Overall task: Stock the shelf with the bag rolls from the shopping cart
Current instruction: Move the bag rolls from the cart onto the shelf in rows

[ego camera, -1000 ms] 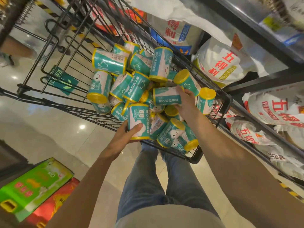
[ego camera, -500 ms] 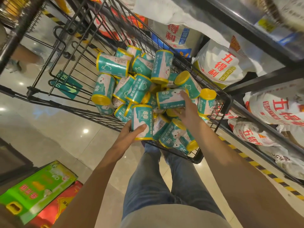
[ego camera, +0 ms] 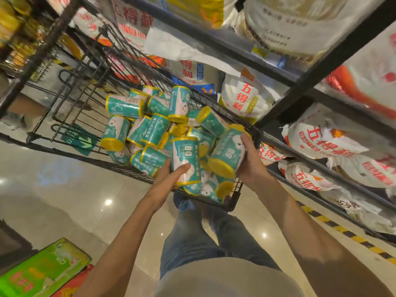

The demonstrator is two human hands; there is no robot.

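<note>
A black wire shopping cart [ego camera: 232,203] holds several teal bag rolls with yellow ends, piled loosely [ego camera: 147,127]. My left hand [ego camera: 171,175] grips one upright roll marked 80 [ego camera: 185,161] above the cart's near end. My right hand [ego camera: 249,161] grips another roll [ego camera: 229,155], tilted with its yellow end toward me, over the cart's right corner. Both rolls are lifted off the pile. The dark metal shelf [ego camera: 300,82] stands just to the right of the cart.
White flour sacks with red characters [ego camera: 246,99] fill the shelf levels on the right. Yellow-black tape [ego camera: 334,224] runs along the shelf base. Green and red boxes [ego camera: 40,273] lie on the tiled floor at lower left. My legs stand behind the cart.
My right hand has taken a roll from the pile and lifted it toward the cart's right corner. My left hand has raised its roll a little. The view has tilted up toward the shelf.
</note>
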